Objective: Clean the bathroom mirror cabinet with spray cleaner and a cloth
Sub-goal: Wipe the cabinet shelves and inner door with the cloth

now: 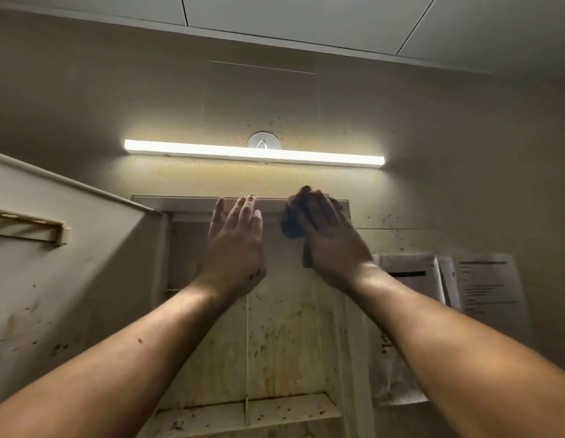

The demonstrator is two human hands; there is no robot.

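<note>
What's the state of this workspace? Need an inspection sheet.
Surface: cabinet open, back panel stained and speckled; door swung out to the left.
Job's things: dark cloth bunched at the cabinet's top edge; spray cleaner not seen.
Clutter: nothing seen.
Grippers: left hand flat, fingers straight on the top edge; right hand presses the cloth.
Cables: nothing seen.
Surroundings: lit light bar above, hook behind it, papers on the wall at right.
</note>
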